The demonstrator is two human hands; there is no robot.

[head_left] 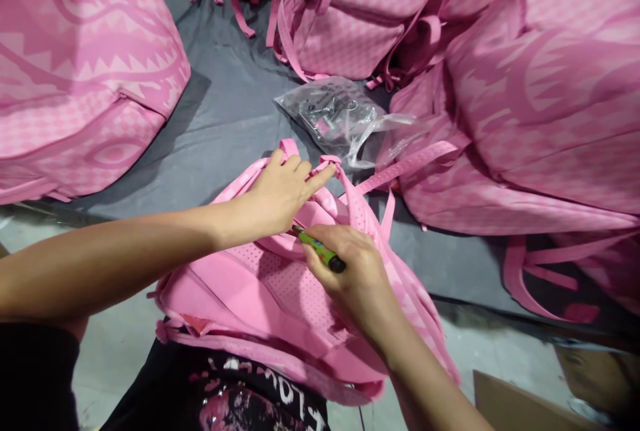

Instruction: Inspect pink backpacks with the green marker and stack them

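A pink backpack (240, 278) lies tilted across my lap and the table edge, its dotted mesh back panel and shoulder straps facing me. My left hand (280, 194) grips the top of it near the hanging loop, fingers bent over the fabric and one finger reaching to the strap base. In my right hand (357, 264) is a short green-handled tool (317, 248) with a coloured pattern and a black end. Its narrow tip points at the seam beside my left hand; what the tip touches is hidden.
Several pink backpacks (550, 98) are piled at the right and back of the grey-covered table (225, 84). Another backpack (85, 71) stands at the left. A clear plastic bag (340, 114) with small dark items lies behind mine. Cardboard (520, 404) is on the floor at lower right.
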